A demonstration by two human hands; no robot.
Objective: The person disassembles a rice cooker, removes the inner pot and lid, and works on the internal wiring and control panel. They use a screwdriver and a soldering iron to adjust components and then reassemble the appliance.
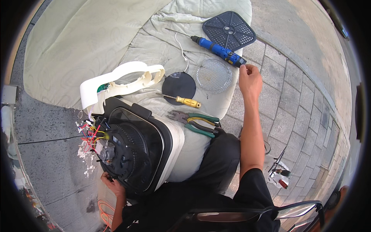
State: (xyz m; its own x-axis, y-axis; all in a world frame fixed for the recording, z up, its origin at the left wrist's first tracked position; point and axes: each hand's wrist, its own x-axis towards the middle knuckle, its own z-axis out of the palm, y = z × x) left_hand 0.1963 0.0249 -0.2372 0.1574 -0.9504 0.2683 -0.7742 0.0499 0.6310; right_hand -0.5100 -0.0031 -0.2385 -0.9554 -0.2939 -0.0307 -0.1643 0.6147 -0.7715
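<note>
My right hand (250,79) has its fingers closed at the rear end of a blue electric screwdriver (220,52) with a long bit. My left hand (113,185) grips the lower left edge of a black-and-white appliance (152,145), whose exposed motor and colored wires (96,139) face up. A white plastic housing (112,76) with a green board stands at its upper end. Nearby lie a black disc (177,83), a yellow-handled screwdriver (190,102), green-handled pliers (199,131), a perforated metal disc (213,75) and a black perforated tray (232,27).
A pale padded mat (77,38) covers much of the upper area beside grey paving (290,96). At right, tools (280,172) lie on the paving. An orange cord (102,210) runs at lower left, and a black cable (50,140) crosses the ground at left.
</note>
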